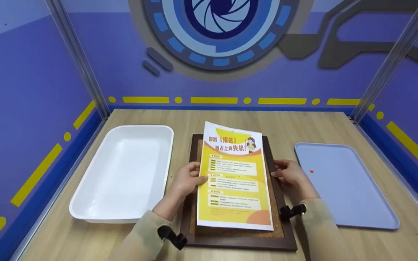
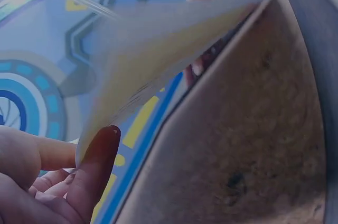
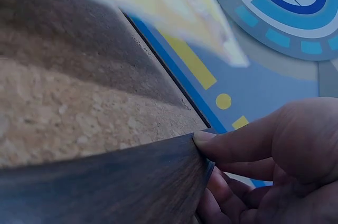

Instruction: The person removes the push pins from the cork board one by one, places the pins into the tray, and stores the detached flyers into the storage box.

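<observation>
A printed yellow and white sheet of paper (image 1: pixel 235 195) stands over a brown-framed corkboard (image 1: pixel 241 243), covering most of its cork. My left hand (image 1: pixel 185 181) pinches the sheet's left edge between thumb and fingers. In the left wrist view the sheet (image 2: pixel 142 49) rises off the cork (image 2: pixel 253 123) at a slant. On the other side, my right hand (image 1: pixel 290 174) grips the board's right frame bar, thumb on top and fingers under it. The right wrist view shows that thumb pressed on the dark frame (image 3: pixel 121 176), with the sheet apart from the hand.
To the left of the board lies a deep white tray (image 1: pixel 122 174). A flat light-blue tray (image 1: pixel 347 192), with a small orange dot near its left side, lies to the right. Printed purple panels (image 1: pixel 209 87) enclose the wooden table (image 1: pixel 267 119) at the back and sides.
</observation>
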A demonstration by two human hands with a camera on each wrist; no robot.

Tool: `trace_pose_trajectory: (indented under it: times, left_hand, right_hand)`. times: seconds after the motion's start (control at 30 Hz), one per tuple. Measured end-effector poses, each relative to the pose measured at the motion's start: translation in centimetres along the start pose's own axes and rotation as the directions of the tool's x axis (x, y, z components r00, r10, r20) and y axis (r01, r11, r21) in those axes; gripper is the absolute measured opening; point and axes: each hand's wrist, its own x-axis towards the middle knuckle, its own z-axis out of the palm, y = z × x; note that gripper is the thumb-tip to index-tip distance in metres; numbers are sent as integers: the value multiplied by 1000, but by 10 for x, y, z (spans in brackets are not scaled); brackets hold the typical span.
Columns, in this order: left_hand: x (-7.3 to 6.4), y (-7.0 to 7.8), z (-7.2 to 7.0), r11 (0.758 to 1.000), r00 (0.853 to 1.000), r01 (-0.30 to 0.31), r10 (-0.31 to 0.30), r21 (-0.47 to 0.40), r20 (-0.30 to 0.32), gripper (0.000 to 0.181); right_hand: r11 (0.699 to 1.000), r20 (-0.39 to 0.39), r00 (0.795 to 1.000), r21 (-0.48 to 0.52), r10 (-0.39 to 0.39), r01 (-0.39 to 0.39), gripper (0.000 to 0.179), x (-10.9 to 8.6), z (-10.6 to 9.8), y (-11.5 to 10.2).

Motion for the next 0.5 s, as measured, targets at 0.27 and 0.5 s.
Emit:
trace_pose_trajectory:
  times: [0.27,0.5]
  left_hand:
    - [-19,18,-26,995,999,11,-14,-98,-31,41]
    - [-34,29,-73,995,995,31,-40,-100,-89,39]
  right_hand:
    - [998,34,998,-41,-46,48,58,0,-6,1]
    - [995,38,999,-89,-32,35,57,1,-5,1]
